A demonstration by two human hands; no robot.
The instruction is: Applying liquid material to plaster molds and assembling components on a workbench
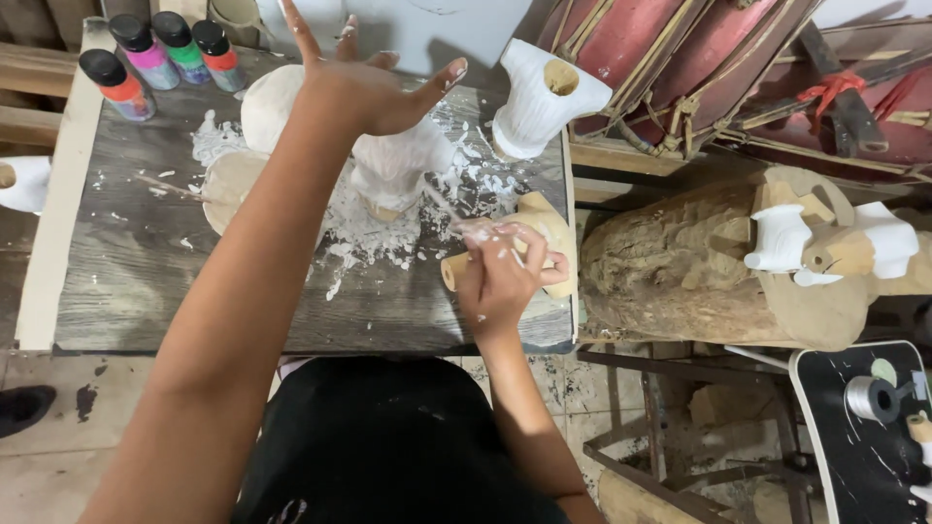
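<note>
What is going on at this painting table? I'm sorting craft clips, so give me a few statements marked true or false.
1. The right hand grips a brush over an unpainted wooden figure. True.
2. The left hand is closed in a fist. False: it is held open, fingers spread, above the white-painted figure.
3. Four paint bottles with black caps stand at the table's far left corner. True.
4. The table top is spotless. False: white paint is smeared and spattered around the figures.
5. A white-painted piece stands at the table's far right edge. True.
</note>
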